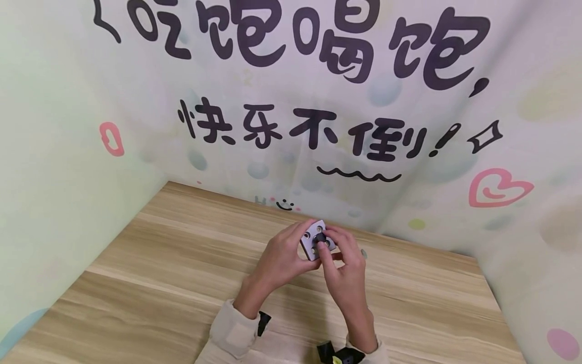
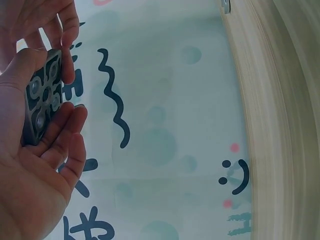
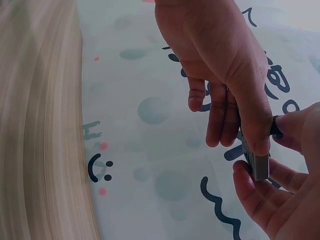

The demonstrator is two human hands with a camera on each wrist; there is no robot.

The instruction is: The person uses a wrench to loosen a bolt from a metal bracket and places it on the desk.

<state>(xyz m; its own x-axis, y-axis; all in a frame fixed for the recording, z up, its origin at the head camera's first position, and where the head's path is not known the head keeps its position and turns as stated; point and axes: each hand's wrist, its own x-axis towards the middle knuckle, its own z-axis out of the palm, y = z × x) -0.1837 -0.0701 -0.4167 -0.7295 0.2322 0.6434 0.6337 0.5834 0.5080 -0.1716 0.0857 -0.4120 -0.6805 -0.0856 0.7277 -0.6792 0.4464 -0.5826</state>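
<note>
A square grey plate [image 1: 311, 247] with round holes near its corners is held above the table, tilted. My left hand [image 1: 283, 255] grips it by the edges, with the thumb on one side and the fingers on the other. At the plate's centre sticks out a black knob [image 1: 320, 237], which my right hand [image 1: 346, 260] pinches between thumb and fingers. The left wrist view shows the plate's other face [image 2: 44, 97], with recessed, ringed hollows. In the right wrist view the knob [image 3: 276, 127] sits at the right hand's fingertips, while the left thumb presses the plate's side.
Below both hands lies a wood-grain table [image 1: 173, 283]. A printed cloth backdrop [image 1: 254, 151] with large black lettering rises behind it and on both sides. At the table's edge a small silvery piece [image 2: 226, 6] shows. Black camera mounts [image 1: 338, 354] sit at the wrists.
</note>
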